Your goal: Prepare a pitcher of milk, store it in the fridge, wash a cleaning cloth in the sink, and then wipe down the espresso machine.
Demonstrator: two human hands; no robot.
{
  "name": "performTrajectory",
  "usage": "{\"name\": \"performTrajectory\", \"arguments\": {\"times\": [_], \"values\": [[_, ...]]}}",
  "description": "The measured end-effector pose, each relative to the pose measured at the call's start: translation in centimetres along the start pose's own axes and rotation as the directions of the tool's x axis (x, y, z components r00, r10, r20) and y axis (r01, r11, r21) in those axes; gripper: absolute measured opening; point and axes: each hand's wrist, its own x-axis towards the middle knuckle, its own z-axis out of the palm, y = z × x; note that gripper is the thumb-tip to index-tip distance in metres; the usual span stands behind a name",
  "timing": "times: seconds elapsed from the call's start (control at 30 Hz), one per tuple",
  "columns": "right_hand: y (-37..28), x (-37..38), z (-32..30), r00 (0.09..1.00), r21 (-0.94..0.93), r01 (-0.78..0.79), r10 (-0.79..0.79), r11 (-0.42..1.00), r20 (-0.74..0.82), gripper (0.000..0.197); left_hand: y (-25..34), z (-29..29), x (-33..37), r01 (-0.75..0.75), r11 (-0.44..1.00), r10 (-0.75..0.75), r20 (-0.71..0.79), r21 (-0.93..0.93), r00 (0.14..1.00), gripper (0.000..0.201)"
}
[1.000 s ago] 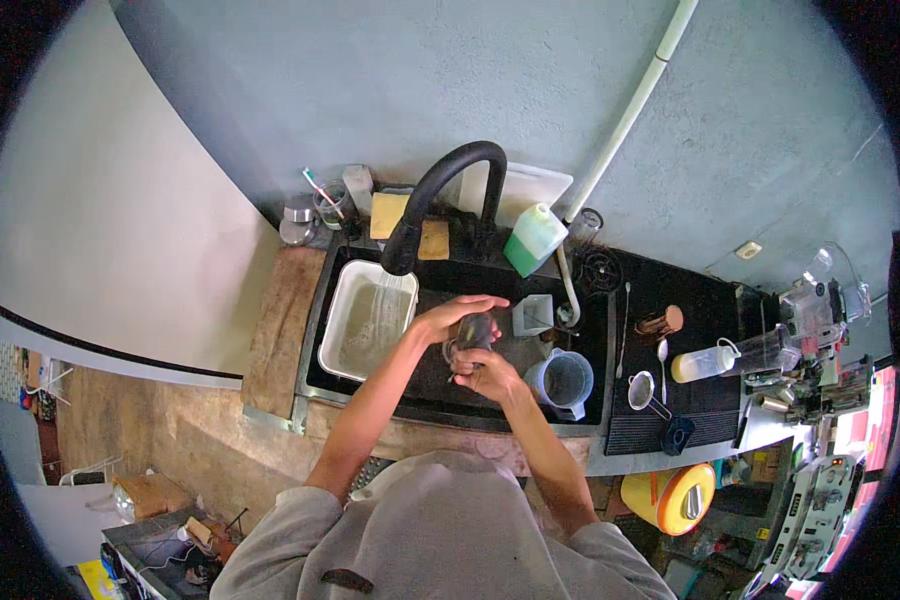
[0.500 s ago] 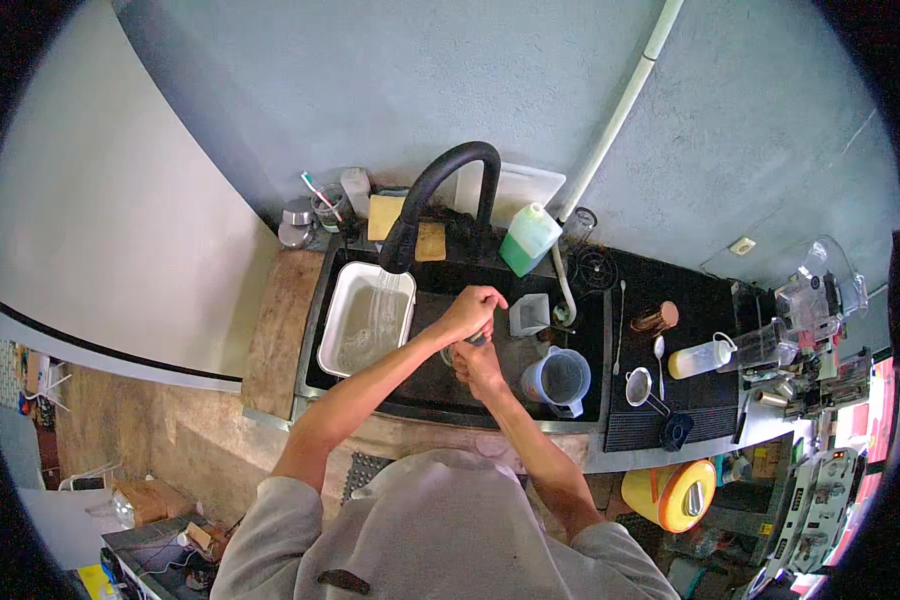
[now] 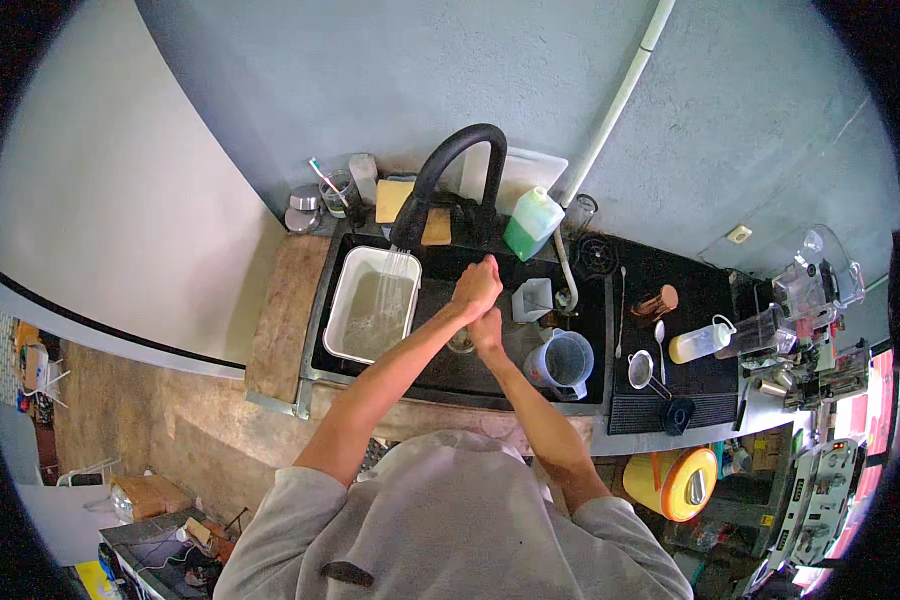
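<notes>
Over the black sink, my left hand is closed, with its knuckles toward the faucet's base. Just below it, my right hand is closed too, touching the left or nearly so. Whatever the two hands grip is hidden by the fingers. To the left, a white rectangular tub stands in the sink. Water from the black curved faucet sprays into it. Right of my hands are a small pale square container and a clear measuring jug.
Behind the sink stand a jug of green liquid, yellow sponges and a glass holding a toothbrush. A strainer, a spoon, a copper cup and a squeeze bottle rest on the right counter.
Both hands have moved up toward the faucet's base. A dark piece seen between them earlier is now hidden. The view has shifted slightly, and the water keeps running into the tub.
</notes>
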Motion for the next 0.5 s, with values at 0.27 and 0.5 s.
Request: {"name": "performTrajectory", "arguments": {"times": [0.27, 0.5], "values": [[0.8, 0.5, -1.1, 1.0, -0.091, 0.016, -0.015, 0.996, 0.01, 0.05, 1.6, -0.5, -0.5, -0.002, 0.999, 0.002, 0.014, 0.048, 1.0, 0.013], [-7.9, -2.8, -3.5, 0.885, 0.225, -0.361, 0.256, 0.905, 0.39, 0.03, 0.1, -4.1, 0.8, 0.286, 0.785, -0.05, 0.403, -0.55, 0.914, 0.021]]}}
